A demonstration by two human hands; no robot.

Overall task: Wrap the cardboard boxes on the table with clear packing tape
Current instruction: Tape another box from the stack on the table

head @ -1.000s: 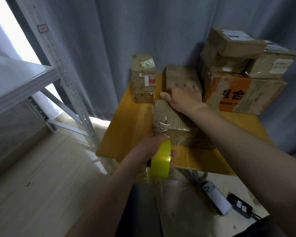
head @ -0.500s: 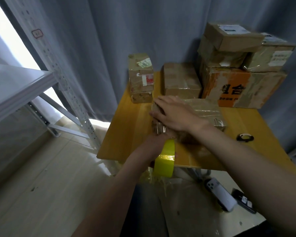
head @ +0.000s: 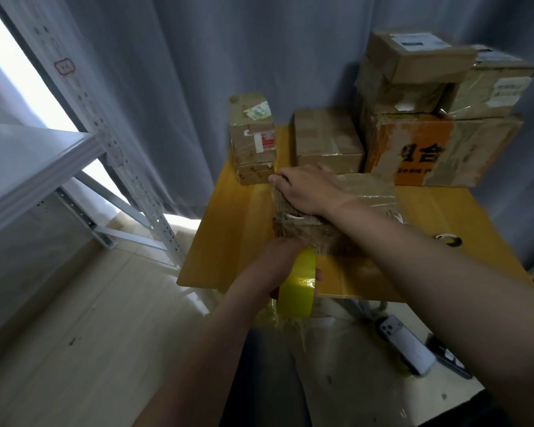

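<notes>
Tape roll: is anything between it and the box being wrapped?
Nothing visible. The left hand grips the tape roll right against the near face of the box. The right hand presses flat on the box top, clear of that gap.

Stacked boxes (head: 429, 149) wall the table (head: 228, 241) rear, bare strip left, shelf rack (head: 114, 140) beyond

We are making out one large black character, 合, on the orange-and-brown cardboard box (head: 444, 149), with a half-legible character to its left and a blurred line of small print beneath. We are finding the white shipping labels (head: 413, 41) on the stacked boxes (head: 392, 61), the stickers (head: 257, 110) on the small box (head: 248, 143) and the red-outlined tag (head: 64, 66) on the shelf upright (head: 105, 127) too blurred to read.
</notes>
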